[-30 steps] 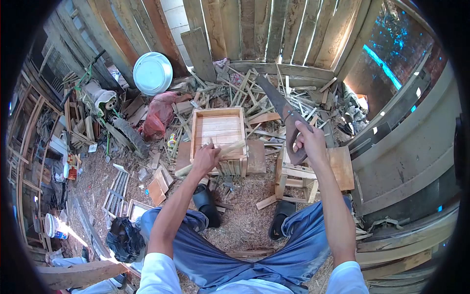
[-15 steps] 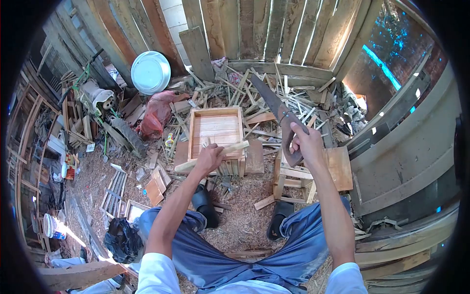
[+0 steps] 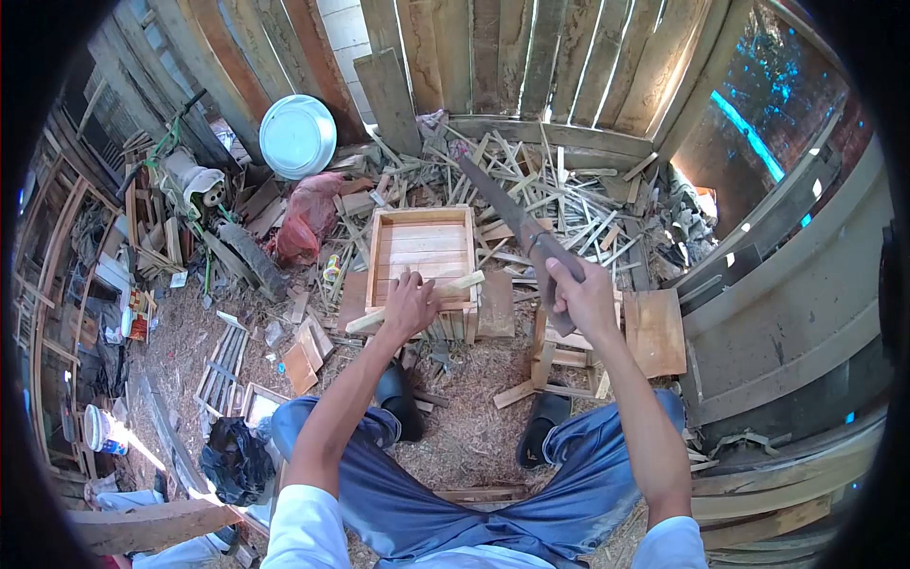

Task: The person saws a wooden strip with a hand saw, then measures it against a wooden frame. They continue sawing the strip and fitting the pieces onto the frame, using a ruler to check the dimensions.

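Note:
My right hand (image 3: 584,302) is wrapped round the handle of a hand saw (image 3: 502,207). Its dark blade slants up and to the left, beyond the right side of a shallow wooden box (image 3: 469,242). Across the near edge of that box lies a pale wood strip (image 3: 461,284). My left hand (image 3: 411,305) grips the strip near its middle, and the fingers partly hide it. Both ends of the strip stick out past the hand. Wooden boards support the box from below.
Offcuts (image 3: 578,213) are heaped behind the box along the plank wall. A white basin (image 3: 298,137) leans at the back left, near a red plastic bag (image 3: 308,218). On the right stands a small wooden frame (image 3: 569,358) beside a flat board (image 3: 654,332). Sawdust covers the floor.
The saw has swung left and down, its blade now nearer the box. My left hand has shifted slightly along the strip, which still lies on the box edge.

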The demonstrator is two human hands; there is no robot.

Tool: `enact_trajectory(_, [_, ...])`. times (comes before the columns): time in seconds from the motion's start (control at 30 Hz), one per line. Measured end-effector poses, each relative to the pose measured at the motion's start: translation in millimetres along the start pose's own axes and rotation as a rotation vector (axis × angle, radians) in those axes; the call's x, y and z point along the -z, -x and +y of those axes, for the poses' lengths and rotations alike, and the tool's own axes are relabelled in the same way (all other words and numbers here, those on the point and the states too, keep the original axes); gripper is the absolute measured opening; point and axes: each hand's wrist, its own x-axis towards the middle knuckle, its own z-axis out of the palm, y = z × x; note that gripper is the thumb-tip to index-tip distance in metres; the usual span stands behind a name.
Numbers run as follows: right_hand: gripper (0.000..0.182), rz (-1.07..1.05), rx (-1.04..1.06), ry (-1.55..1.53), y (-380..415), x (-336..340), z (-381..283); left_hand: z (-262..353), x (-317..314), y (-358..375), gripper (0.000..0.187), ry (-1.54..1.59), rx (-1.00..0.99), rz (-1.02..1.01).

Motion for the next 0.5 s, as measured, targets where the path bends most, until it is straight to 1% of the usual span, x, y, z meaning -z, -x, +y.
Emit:
enact_trajectory(0.03, [0.031, -0.001, 0.003, 0.000, 1, -2, 2, 6, 5, -2, 0.042, -0.068, -0.046, 0.027])
enact_trajectory(0.07, [0.030, -0.032, 0.005, 0.010, 2, -5, 5, 10, 2, -6, 0.042, -0.069, -0.043, 0.029])
enact_trajectory(0.13, [0.031, -0.065, 0.032, -0.004, 5, -14, 7, 16, -16, -17, 0.044, 0.034, -0.125, 0.097])
enact_trajectory(0.17, [0.031, -0.072, 0.034, 0.003, 6, -17, 8, 19, -27, -22, 0.044, 0.038, -0.118, 0.102])
enact_trajectory(0.23, [0.031, -0.094, 0.013, 0.099, 8, -21, 11, 29, -43, -27, 0.041, 0.198, -0.046, -0.049])
enact_trajectory(0.3, [0.031, -0.094, 0.009, 0.110, 8, -25, 14, 30, -47, -26, 0.038, 0.214, -0.023, -0.044])
enact_trajectory(0.4, [0.032, -0.090, -0.010, 0.125, 10, -26, 19, 28, -46, -27, 0.036, 0.193, -0.067, -0.040])
enact_trajectory(0.47, [0.027, -0.096, 0.078, 0.153, 8, -27, 27, 26, -57, -29, 0.034, 0.313, 0.027, -0.075])
enact_trajectory(0.5, [0.027, -0.127, 0.079, 0.146, 9, -30, 27, 30, -54, -25, 0.034, 0.305, 0.057, -0.074])
